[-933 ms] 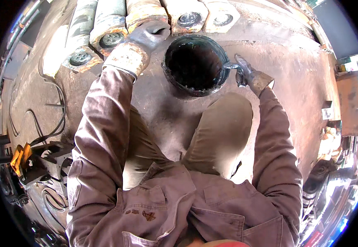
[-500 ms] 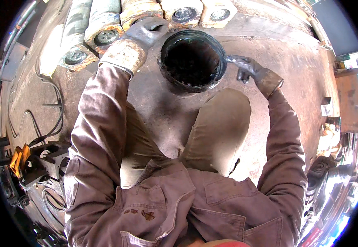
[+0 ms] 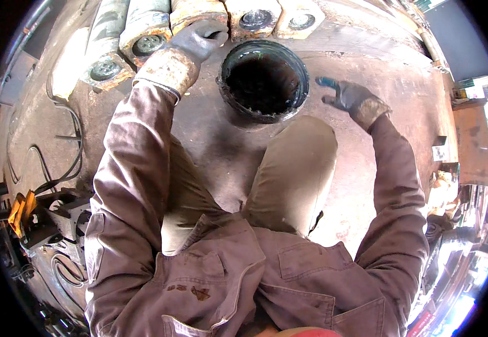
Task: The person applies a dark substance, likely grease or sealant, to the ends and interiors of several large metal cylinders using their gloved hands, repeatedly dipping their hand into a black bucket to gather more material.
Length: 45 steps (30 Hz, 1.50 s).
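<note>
One gloved left hand [image 3: 199, 40], with fingers bent inward, at the near end of the third bar [image 3: 198, 11]; cannot tell about real contact with this bar, nor about any object inside the curl. On the other side, one gloved right hand [image 3: 353, 98], released and open, apart from everything, with forefinger toward the rim of the round dark container [image 3: 294, 59] and with a bluish-black smear [image 3: 325, 82] at the fingertip. As for this container, stands on the brown surface [image 3: 367, 174], between the two hands, just beyond the right knee [image 3: 305, 140], and holds rough dark matter [image 3: 262, 92]. Behind, five thick bars [image 3: 145, 22] in one row, with angular ends and round discs [image 3: 255, 20]; on the discs, faint relief, too small for reading. Low on the mauve jacket [image 3: 216, 275], some dark marks [image 3: 200, 294], perhaps an emblem or only stains, cannot tell which. To the right, near a rusty plate [image 3: 472, 143], a small white and black card [image 3: 439, 151], also not readable from here. To the left, a dark cable [image 3: 79, 146] in loops and an orange piece [image 3: 22, 212] beside dark metal parts [image 3: 64, 216].
</note>
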Motion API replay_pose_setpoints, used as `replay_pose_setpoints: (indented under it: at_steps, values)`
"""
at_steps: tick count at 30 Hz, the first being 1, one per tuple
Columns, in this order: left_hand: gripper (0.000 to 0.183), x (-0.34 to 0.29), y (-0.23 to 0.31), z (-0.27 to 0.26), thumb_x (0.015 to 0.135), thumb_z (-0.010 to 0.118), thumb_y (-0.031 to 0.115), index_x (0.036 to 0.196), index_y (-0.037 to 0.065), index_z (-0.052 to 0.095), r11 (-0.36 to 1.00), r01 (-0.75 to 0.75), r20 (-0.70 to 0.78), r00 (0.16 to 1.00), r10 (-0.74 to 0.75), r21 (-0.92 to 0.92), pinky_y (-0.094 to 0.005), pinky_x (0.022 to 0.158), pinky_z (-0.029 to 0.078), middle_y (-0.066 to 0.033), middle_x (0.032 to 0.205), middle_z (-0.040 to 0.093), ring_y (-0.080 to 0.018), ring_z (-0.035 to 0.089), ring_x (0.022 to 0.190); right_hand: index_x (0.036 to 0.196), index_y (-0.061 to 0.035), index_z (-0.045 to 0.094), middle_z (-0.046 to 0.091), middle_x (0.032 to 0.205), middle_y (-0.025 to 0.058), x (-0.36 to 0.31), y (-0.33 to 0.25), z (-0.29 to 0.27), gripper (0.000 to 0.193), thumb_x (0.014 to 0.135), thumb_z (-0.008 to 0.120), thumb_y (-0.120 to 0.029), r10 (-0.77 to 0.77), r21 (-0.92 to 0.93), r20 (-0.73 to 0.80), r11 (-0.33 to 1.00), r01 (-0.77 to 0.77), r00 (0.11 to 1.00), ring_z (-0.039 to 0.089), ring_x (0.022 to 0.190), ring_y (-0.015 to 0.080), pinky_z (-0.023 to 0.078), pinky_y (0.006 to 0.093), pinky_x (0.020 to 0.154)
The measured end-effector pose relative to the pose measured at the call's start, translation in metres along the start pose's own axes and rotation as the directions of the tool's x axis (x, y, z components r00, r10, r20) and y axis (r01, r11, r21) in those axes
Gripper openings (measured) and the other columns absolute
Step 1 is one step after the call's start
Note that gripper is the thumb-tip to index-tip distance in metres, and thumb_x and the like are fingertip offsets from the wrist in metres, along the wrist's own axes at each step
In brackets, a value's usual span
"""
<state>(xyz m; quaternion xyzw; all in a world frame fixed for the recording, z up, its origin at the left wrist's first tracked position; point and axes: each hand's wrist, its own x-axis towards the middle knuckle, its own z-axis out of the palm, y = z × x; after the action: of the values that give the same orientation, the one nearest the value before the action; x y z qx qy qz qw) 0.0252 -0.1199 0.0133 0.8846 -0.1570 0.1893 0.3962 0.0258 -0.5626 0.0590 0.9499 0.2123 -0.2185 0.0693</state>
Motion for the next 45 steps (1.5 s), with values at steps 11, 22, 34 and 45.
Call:
replay_pose_setpoints:
  at_steps: [11,22,34,45]
  values:
    - [0.031,0.005,-0.001,0.01,0.101,0.069,0.037,0.122,0.016,0.077,0.975,-0.074,0.065,0.996,0.062,0.207,-0.0384,0.103,0.056,-0.0072,0.121,0.077,-0.0278,0.071,0.117,0.15,-0.024,0.061,0.071,0.137,0.0184,0.09,-0.05,-0.032,0.049,0.102,0.063,-0.016,-0.002,-0.169,-0.156,0.985,-0.025,0.988,0.07,0.125,0.0368,0.057,0.0464,0.106]
    - [0.02,0.036,0.016,0.022,0.096,0.069,0.032,0.101,0.016,0.079,0.964,-0.223,-0.116,0.964,0.24,0.146,-0.0441,0.083,0.06,-0.0123,0.096,0.077,-0.0328,0.074,0.093,0.14,-0.0181,0.068,0.072,0.136,0.0158,0.07,-0.042,0.006,0.04,0.1,0.065,-0.021,0.024,-0.134,0.153,0.991,-0.004,0.988,0.071,0.115,0.035,0.057,0.042,0.099]
    - [0.02,0.038,0.035,0.005,0.097,0.064,0.029,0.091,0.011,0.071,0.924,-0.368,-0.3,0.874,0.381,0.101,-0.0445,0.078,0.056,-0.0119,0.092,0.071,-0.0334,0.07,0.09,0.14,-0.0194,0.069,0.075,0.126,0.0156,0.038,-0.127,0.054,0.061,0.087,0.059,0.009,-0.656,-0.134,0.433,0.631,0.764,0.618,0.071,0.119,0.034,0.057,0.0422,0.1]
    - [0.014,0.024,0.027,-0.079,0.098,0.059,0.018,0.09,0.007,0.062,0.993,-0.111,-0.096,0.99,0.105,-0.052,-0.0365,0.076,0.05,-0.0118,0.084,0.06,-0.0248,0.059,0.08,0.138,-0.0053,0.07,0.073,0.133,0.0137,0.077,-0.212,0.08,0.046,0.094,0.057,0.001,-0.732,-0.942,0.224,0.005,0.335,0.643,0.066,0.126,0.0297,0.054,0.037,0.106]
